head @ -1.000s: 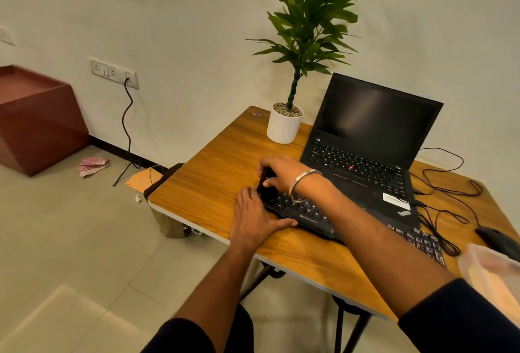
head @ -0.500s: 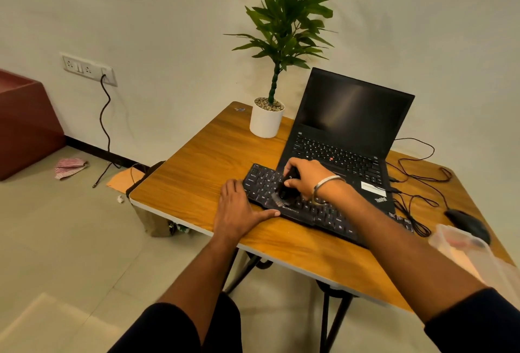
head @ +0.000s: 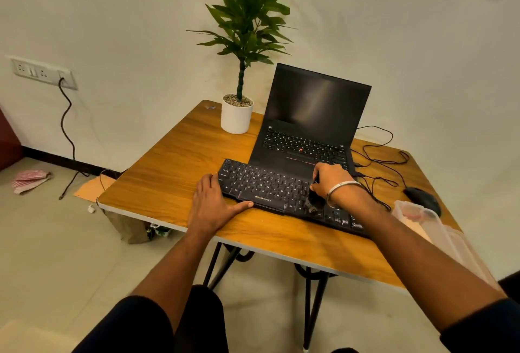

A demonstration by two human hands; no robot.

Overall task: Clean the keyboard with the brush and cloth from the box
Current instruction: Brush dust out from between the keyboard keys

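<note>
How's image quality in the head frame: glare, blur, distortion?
Head view: warm, dim light; soft glare on the dark laptop screen; wide-angle bending of the table edges; brush under the right hand smeared; keyboard logo still legible.

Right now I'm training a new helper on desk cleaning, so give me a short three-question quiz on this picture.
1. True or false: the left hand lies flat at the left end of the black external keyboard.
2. What does the right hand hold? A) small dark brush B) white cloth C) black computer mouse
3. Fill in: the white pot with the green plant stands to the ___ of the open black laptop, as the camera sees it.

Key: 1 true; 2 A; 3 left.
</note>
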